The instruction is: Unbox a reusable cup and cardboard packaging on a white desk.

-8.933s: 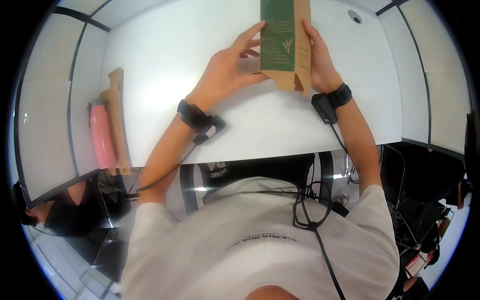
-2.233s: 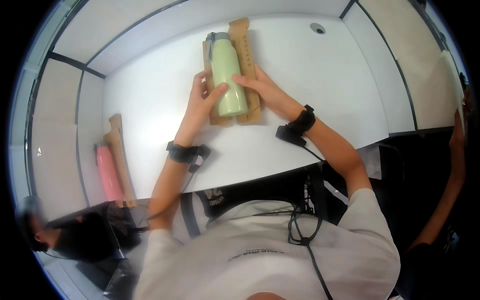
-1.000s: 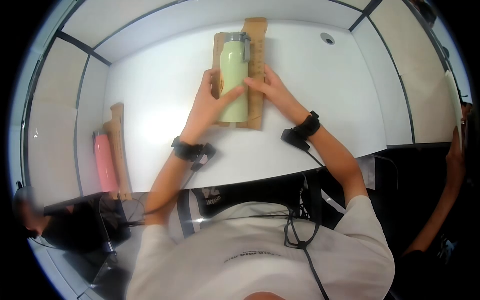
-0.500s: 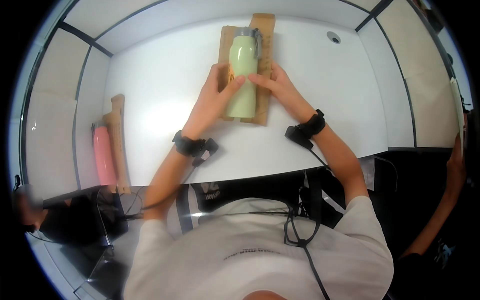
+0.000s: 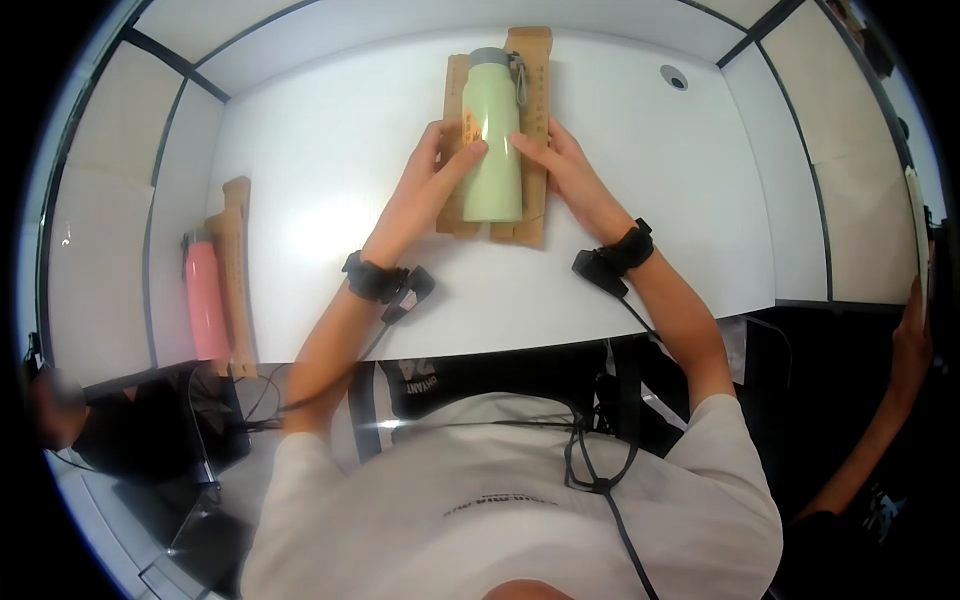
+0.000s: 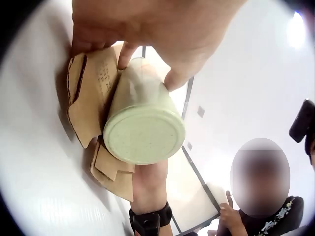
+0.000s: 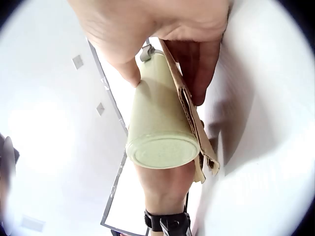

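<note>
Left hand [image 5: 428, 180] and right hand [image 5: 578, 180] both clamped on the green bottle [image 5: 492, 175] plus the brown cardboard [image 5: 538, 110] behind it, thumbs on the bottle, fingers round the cardboard edges. Bottle's over the far-middle of the white worktop [image 5: 330, 200], grey cap [image 5: 488, 57] pointing away from the person. Pink bottle [image 5: 206, 300] at worktop's left edge, right beside another cardboard piece [image 5: 235, 270].

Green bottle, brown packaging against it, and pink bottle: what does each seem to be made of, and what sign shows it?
Green bottle: likely coated metal, possibly plastic; smooth and glossy, with bright highlights.
Brown packaging: matte, apparently corrugated cardboard; its cut edges show layers in the wrist views.
Pink bottle: smooth, evenly coloured; metal or plastic, the look leaves it open.
</note>
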A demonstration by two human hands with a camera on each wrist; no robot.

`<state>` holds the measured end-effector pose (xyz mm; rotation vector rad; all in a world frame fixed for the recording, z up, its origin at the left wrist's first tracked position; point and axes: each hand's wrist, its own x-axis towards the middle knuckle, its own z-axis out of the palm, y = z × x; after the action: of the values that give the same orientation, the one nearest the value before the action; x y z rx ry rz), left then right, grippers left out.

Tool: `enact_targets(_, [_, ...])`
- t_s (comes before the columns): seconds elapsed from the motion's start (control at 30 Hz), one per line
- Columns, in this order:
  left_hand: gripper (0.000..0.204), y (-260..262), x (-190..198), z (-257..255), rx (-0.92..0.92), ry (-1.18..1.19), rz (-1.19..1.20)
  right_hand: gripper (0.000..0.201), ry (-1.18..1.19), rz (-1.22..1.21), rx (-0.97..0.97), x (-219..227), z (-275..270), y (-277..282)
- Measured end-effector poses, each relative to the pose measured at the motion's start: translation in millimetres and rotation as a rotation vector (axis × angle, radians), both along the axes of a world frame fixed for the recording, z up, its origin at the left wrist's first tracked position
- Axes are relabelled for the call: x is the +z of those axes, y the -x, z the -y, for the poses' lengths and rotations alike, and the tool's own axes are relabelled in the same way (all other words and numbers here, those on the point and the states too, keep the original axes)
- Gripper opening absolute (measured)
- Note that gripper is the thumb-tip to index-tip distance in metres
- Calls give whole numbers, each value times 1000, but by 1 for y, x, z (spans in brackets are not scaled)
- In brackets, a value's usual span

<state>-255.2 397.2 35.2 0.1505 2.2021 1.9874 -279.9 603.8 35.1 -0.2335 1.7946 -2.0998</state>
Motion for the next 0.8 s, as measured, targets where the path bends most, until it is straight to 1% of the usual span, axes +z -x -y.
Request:
enact_targets(0.17, [70, -1, 2, -1, 41, 19, 7, 64, 13, -17, -5, -6, 0, 3])
enact_targets(0.33, [67, 0, 2, -2, 51, 24, 10, 63, 9, 6, 0, -3, 1, 3])
enact_targets(0.43, [65, -2, 7, -2, 47, 23, 17, 63, -9, -9, 3, -9, -1, 5])
enact_targets(0.53, [63, -1, 8, -2, 49, 65, 15, 62, -3, -24, -27, -6, 1, 3])
enact_targets(0.63, [60, 0, 8, -2, 29, 49, -6, 62, -4, -4, 2, -4, -2, 3])
enact_targets(0.8, [57, 3, 7, -1, 27, 75, 7, 61, 14, -16, -9, -2, -1, 3])
